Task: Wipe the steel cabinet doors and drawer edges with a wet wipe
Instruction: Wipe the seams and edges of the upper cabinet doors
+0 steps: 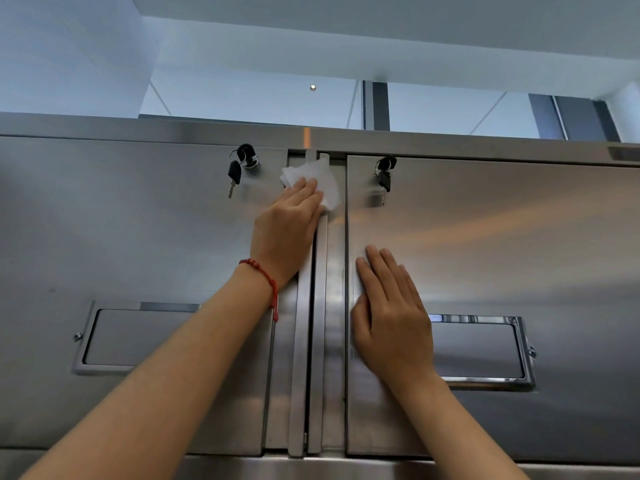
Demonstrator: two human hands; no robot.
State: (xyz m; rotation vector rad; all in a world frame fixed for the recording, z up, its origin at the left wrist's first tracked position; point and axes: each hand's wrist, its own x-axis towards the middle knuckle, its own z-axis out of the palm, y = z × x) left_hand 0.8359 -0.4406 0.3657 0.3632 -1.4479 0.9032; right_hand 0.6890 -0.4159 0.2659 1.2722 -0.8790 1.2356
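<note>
My left hand (287, 223) presses the wet wipe (320, 178) under flat fingers; my right hand (391, 317) lies flat-fingered on the right door (502, 237).

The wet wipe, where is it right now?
In the head view, the wet wipe is pressed under the left hand at the top of the middle strip between the two doors, between the two sets of keys.

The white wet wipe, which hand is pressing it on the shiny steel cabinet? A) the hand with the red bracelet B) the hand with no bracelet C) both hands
A: the left hand, wearing the red string bracelet, presses the white wet wipe; the right hand lies flat on bare steel.
</note>
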